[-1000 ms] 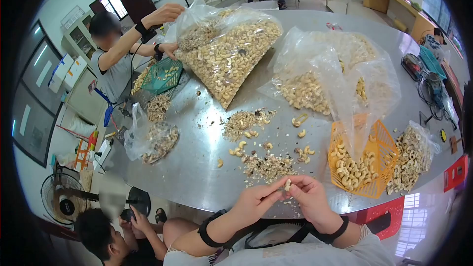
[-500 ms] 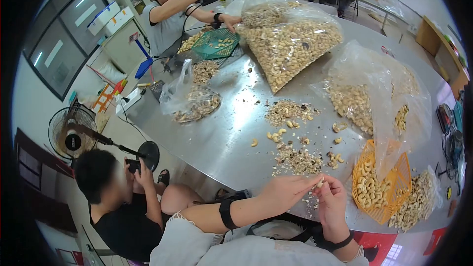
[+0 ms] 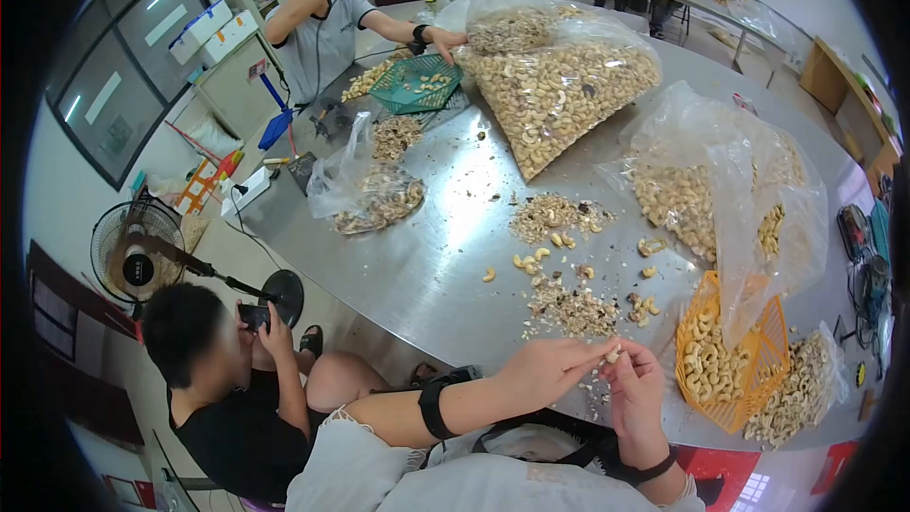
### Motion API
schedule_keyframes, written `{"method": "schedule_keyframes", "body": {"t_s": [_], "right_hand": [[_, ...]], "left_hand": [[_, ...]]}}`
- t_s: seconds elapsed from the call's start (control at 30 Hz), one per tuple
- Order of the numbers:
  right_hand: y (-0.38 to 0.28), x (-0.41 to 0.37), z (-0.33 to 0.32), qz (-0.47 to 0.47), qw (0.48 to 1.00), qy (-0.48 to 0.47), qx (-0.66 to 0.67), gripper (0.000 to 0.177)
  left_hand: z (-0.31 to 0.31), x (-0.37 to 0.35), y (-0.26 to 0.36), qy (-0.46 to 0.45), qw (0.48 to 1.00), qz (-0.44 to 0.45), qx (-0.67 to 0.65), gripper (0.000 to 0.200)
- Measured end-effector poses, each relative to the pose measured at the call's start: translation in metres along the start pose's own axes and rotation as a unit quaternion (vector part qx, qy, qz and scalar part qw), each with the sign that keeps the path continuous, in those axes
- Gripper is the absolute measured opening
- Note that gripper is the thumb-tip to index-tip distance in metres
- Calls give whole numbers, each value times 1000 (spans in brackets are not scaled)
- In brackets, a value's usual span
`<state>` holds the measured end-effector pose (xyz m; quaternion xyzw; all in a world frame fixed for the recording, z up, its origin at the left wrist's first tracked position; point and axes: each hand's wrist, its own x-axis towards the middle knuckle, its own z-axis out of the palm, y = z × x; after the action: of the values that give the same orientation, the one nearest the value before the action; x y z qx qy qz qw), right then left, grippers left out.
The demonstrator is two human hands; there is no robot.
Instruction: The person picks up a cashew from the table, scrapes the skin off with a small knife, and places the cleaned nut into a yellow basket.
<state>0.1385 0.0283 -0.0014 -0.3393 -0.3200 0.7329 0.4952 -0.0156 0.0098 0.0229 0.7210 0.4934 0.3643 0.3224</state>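
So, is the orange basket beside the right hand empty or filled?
Partly filled: pale cashew kernels lie heaped in the orange basket, and bare mesh shows above them.

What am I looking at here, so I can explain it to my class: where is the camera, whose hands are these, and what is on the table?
There is no machine here. The single picture comes from a camera worn on a person's head, looking forward and down. At the bottom are that person's own left hand and right hand, pinching one small cashew nut between the fingertips of both. They work at a steel table. On it lie a pile of shell scraps, loose cashews, an orange basket with nuts in it, and a big clear bag of cashews. At the far end a co-worker has a hand beside a green basket. A seated person beside the table holds a phone.
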Motion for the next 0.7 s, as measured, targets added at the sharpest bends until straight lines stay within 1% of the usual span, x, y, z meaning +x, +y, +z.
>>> {"method": "schedule_keyframes", "body": {"t_s": [0.5, 0.57, 0.7], "right_hand": [[2, 0, -3, 5, 1000, 0, -7, 28], [1, 0, -3, 6, 1000, -11, -7, 26], [-2, -1, 2, 0, 1000, 7, -6, 22]], "left_hand": [[-1, 0, -1, -16, 1000, -12, -15, 35], [-2, 2, 2, -13, 1000, -9, -10, 35], [1, 1, -1, -31, 1000, -6, -3, 34]]}}
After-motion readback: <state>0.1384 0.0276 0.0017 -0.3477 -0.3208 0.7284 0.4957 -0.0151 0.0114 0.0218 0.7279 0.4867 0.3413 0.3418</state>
